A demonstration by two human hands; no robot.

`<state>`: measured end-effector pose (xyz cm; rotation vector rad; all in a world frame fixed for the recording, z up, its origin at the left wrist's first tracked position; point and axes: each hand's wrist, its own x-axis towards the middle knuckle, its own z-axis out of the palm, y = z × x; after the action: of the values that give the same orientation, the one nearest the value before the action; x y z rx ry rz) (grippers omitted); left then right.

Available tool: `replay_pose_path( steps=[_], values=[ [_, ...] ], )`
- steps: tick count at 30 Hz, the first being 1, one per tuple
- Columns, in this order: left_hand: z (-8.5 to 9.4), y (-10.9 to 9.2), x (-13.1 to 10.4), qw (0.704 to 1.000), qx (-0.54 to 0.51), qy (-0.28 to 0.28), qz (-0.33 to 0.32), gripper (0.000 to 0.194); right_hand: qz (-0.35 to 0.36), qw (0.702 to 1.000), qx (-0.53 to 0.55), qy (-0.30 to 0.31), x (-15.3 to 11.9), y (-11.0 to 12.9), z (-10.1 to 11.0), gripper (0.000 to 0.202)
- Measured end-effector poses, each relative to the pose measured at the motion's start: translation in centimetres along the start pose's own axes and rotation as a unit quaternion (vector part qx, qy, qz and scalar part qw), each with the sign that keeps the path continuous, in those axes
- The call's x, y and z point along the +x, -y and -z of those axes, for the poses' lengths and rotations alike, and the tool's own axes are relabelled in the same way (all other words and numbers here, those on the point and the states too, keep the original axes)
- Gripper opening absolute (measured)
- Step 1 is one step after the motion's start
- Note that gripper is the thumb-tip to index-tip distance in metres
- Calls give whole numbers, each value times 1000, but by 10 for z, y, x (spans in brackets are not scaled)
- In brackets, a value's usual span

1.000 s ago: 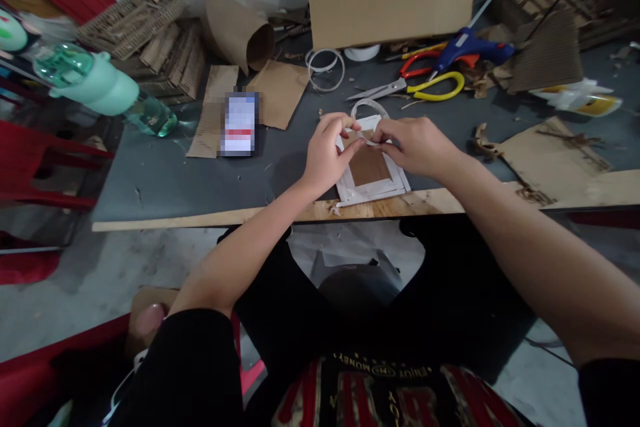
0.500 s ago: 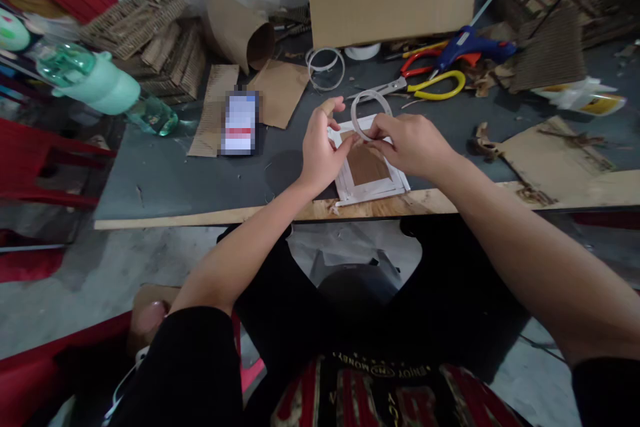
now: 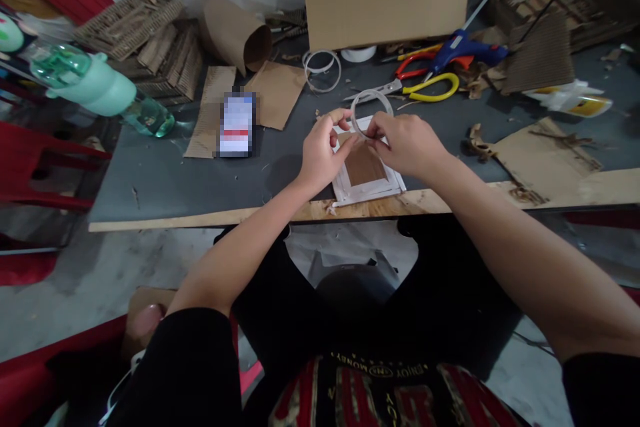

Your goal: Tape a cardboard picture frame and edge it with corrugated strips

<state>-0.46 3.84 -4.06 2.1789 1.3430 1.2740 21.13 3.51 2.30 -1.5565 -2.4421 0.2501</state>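
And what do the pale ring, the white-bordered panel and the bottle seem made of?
Pale ring: probably plastic, judging by its cloudy, translucent look. White-bordered panel: likely cardboard, with a dull brown face; the white strips could be paper. Bottle: perhaps smooth plastic, its green ends see-through.

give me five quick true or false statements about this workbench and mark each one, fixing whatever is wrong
1. The right hand pinches a whitish ring close to a white-bordered panel. True.
2. The phone lies between the bottle and the left hand. True.
3. The bottle is to the right of the phone. False: it is to the left.
4. A blue glue gun and scissors lie on the table, farther back than the panel. True.
5. The left hand holds the scissors. False: they lie on the table.
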Motion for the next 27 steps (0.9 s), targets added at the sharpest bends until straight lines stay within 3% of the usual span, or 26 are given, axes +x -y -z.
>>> replay_pose_path(
  steps=[3,9,12,16,22,27],
  values=[
    [2,-3,2,999,1,13,34,47,10,1000,9,5,2,-2,-2,30],
    [5,-13,5,997,16,21,77,24,4,996,-33,77,2,2,3,34],
    [7,-17,7,994,13,20,103,22,34,997,5,70,2,-1,1,30],
    [11,-24,7,995,-7,49,81,9,64,993,81,62,3,-4,-2,24],
    [18,-30,12,997,21,9,68,7,-19,998,11,52,5,-1,5,38],
    [28,-20,15,995,23,-11,95,15,-80,996,-17,40,4,3,16,40]
  ],
)
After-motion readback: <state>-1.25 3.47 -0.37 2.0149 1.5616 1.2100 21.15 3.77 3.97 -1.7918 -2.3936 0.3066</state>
